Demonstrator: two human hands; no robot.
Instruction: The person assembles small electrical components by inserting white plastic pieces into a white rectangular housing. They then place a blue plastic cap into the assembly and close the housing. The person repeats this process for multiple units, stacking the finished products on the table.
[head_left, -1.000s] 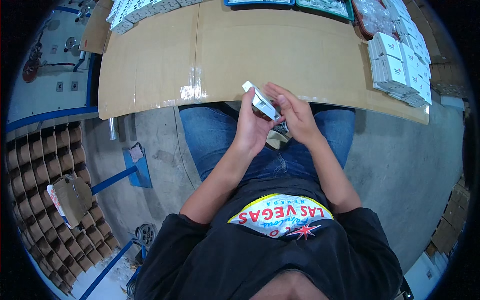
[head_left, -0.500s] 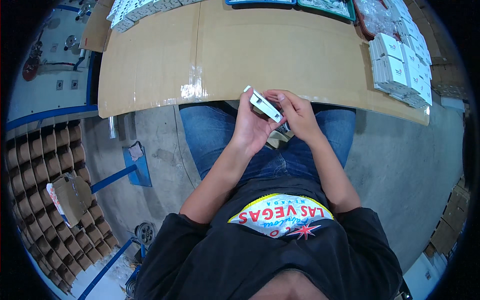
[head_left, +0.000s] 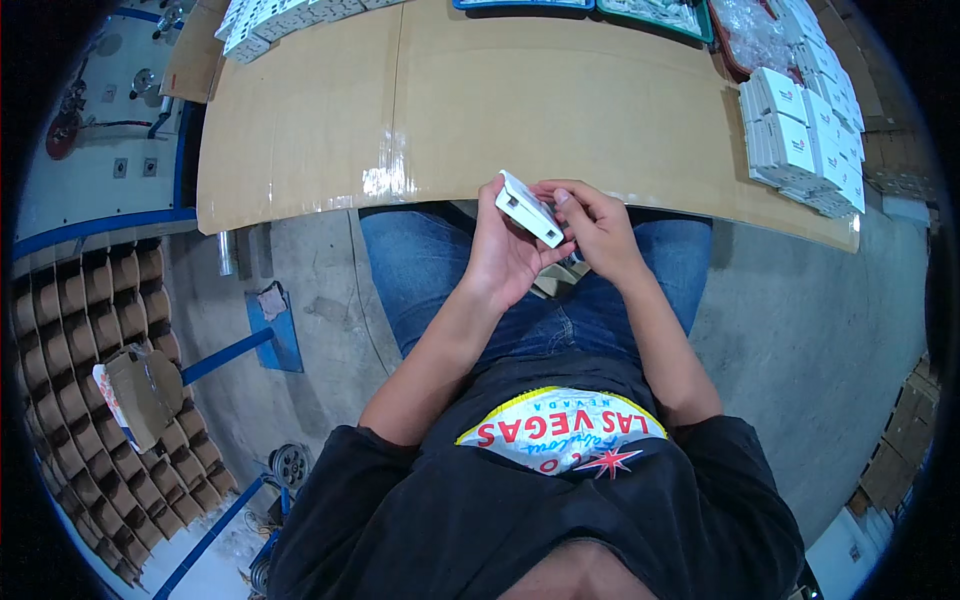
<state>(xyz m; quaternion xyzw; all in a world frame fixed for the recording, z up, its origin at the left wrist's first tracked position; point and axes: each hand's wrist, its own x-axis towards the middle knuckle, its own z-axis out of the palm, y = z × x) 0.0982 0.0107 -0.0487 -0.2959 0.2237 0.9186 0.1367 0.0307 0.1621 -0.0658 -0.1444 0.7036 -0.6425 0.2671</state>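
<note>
Just past the table's near edge, above my lap, my left hand (head_left: 497, 250) grips a small white plastic housing (head_left: 529, 212) with rectangular openings along its side. The thumb lies at its upper left end, and the other fingers curl beneath the lower right end. My right hand (head_left: 603, 235) is close against the housing's right side. Its thumb and fingers are bent together there; whether they pinch a small part is hidden.
A cardboard-covered table (head_left: 480, 110) spans the front. Stacked white boxy pieces (head_left: 800, 135) stand at its right, more white pieces (head_left: 270, 25) at far left. Blue tray (head_left: 525, 8), green tray (head_left: 655, 28) and reddish tray with clear plastic (head_left: 750, 35) line the back. Cardboard dividers (head_left: 110, 400) stand left.
The white housing has turned in my left hand, so more of its broad face and openings show. My right fingers have shifted slightly beside it.
</note>
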